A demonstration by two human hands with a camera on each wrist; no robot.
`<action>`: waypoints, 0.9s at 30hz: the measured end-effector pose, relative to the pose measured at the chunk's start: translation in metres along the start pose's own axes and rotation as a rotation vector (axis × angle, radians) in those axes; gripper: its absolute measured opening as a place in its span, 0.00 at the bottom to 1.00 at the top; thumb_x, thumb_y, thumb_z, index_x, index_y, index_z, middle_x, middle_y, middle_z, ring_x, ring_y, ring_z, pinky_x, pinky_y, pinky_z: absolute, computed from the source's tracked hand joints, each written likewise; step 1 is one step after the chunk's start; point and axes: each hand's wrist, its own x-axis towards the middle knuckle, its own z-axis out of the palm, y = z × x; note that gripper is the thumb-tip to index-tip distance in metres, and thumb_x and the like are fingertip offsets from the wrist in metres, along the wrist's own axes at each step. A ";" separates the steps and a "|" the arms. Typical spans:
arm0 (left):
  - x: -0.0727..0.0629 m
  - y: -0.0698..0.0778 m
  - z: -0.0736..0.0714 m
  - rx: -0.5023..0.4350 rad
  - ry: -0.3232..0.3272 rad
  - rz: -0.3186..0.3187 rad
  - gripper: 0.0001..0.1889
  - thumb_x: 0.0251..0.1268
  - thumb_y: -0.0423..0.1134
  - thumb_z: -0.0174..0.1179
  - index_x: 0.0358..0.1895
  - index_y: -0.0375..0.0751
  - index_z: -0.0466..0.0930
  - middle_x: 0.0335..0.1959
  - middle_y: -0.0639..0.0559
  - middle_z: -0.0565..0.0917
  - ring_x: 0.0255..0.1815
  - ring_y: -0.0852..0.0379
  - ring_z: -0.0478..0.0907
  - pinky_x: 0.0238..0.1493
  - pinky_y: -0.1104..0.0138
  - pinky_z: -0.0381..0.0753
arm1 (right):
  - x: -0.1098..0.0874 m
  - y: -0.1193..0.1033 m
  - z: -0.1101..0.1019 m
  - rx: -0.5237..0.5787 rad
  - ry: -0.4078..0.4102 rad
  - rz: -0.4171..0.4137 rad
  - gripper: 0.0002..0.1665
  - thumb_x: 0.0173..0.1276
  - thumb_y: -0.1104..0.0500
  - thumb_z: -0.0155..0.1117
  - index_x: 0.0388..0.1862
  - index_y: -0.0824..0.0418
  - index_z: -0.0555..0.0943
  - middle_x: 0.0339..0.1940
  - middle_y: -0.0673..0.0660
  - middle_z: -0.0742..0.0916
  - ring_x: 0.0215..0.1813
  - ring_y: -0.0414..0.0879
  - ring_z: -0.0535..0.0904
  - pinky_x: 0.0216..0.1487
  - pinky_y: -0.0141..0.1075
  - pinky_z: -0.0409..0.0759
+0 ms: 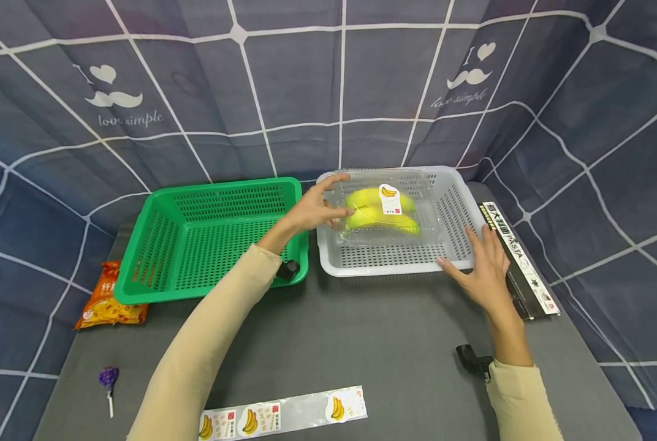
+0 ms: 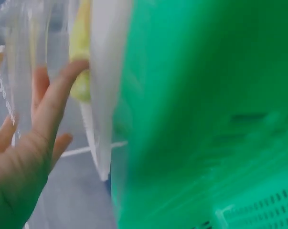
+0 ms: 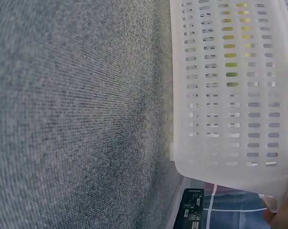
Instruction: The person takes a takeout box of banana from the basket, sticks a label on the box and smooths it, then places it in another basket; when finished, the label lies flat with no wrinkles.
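Note:
A clear plastic box (image 1: 425,211) with yellow-green bananas (image 1: 378,220) inside and a banana sticker (image 1: 390,199) on its lid sits in the white basket (image 1: 339,266). My left hand (image 1: 313,211) is at the box's left end, thumb and fingers spread over it; the left wrist view is blurred, and firm contact is hard to judge. At the basket's near right corner is my right hand (image 1: 485,272), its thumb by the front rim and its fairly straight fingers along the right rim. In the right wrist view only a sliver of that hand shows.
Left of the white basket stands a green basket (image 1: 209,294), beneath my left forearm. An orange snack bag (image 1: 110,297), a purple lollipop (image 1: 108,376) and a strip of banana stickers (image 1: 306,410) lie around. A black pasta box (image 1: 518,260) lies at the right.

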 end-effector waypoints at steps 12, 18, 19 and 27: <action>0.011 -0.008 0.008 0.123 -0.048 -0.029 0.41 0.61 0.40 0.69 0.76 0.52 0.57 0.77 0.37 0.51 0.28 0.46 0.84 0.36 0.60 0.85 | -0.004 0.000 0.000 0.003 -0.011 0.022 0.57 0.57 0.42 0.73 0.77 0.62 0.57 0.80 0.69 0.51 0.79 0.68 0.39 0.68 0.70 0.37; 0.012 -0.007 0.008 0.197 -0.076 -0.090 0.46 0.58 0.47 0.71 0.78 0.54 0.53 0.76 0.36 0.54 0.33 0.44 0.86 0.43 0.61 0.83 | -0.004 -0.002 -0.001 0.010 -0.012 0.021 0.57 0.57 0.43 0.73 0.77 0.62 0.57 0.80 0.68 0.50 0.79 0.69 0.40 0.68 0.70 0.37; 0.012 -0.007 0.007 0.217 -0.085 -0.088 0.48 0.57 0.48 0.72 0.78 0.54 0.52 0.76 0.35 0.55 0.33 0.45 0.86 0.44 0.61 0.83 | -0.004 -0.002 -0.001 0.010 -0.011 0.019 0.57 0.57 0.43 0.73 0.77 0.62 0.57 0.80 0.68 0.50 0.79 0.69 0.40 0.68 0.70 0.37; 0.012 -0.008 0.005 0.486 -0.140 0.039 0.61 0.44 0.57 0.77 0.80 0.51 0.46 0.55 0.46 0.81 0.47 0.54 0.79 0.68 0.58 0.68 | -0.003 -0.004 -0.002 -0.003 -0.007 0.008 0.57 0.57 0.43 0.74 0.77 0.62 0.57 0.80 0.67 0.51 0.79 0.68 0.41 0.68 0.70 0.39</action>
